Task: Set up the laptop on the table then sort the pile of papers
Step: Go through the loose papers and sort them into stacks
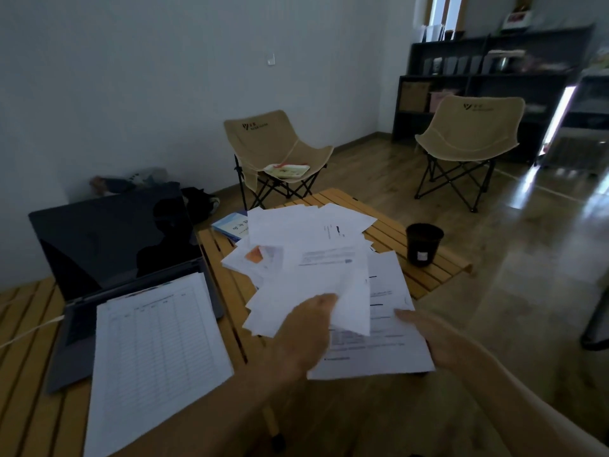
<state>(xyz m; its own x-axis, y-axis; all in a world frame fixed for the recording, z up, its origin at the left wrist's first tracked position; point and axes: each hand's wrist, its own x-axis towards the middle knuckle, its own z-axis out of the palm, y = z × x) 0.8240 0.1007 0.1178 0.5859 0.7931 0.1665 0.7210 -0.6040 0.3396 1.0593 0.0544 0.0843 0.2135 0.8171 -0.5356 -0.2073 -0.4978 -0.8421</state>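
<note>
- The slatted yellow wooden counter (428, 275) fills the lower left and centre of the frame, its long planks parted by dark gaps.
- An open dark grey laptop (108, 245) stands at centre left on the counter, its glossy black screen off and mirroring a dim silhouette; a pale cable runs off from its left side.
- A white printed form ruled with a fine table grid (155, 357) lies flat over the laptop's keyboard and hangs over its near edge, at lower left.
- The loose fan of white paper sheets (316, 255) spreads across the middle of the frame, thin and smooth, some with printed lines and one with an orange patch.
- The left hand (306, 338), lower centre, pinches the near corners of the fanned sheets, thumb on top and fingers curled beneath.
- The right hand (435, 338), lower right, holds the right edge of the lowest printed sheet, thumb lying on the paper; its fingers are hidden beneath.
- Two beige fabric folding chairs on black crossed legs stand on the glossy wooden floor: one (276, 150) at upper centre with a flat tray on its seat, one (468, 130) at upper right.
- A matt black cylindrical cup (423, 244) stands on the counter right of the papers, apart from them.
- A blue-and-white booklet (230, 227) peeks from under the fan's far left edge.
</note>
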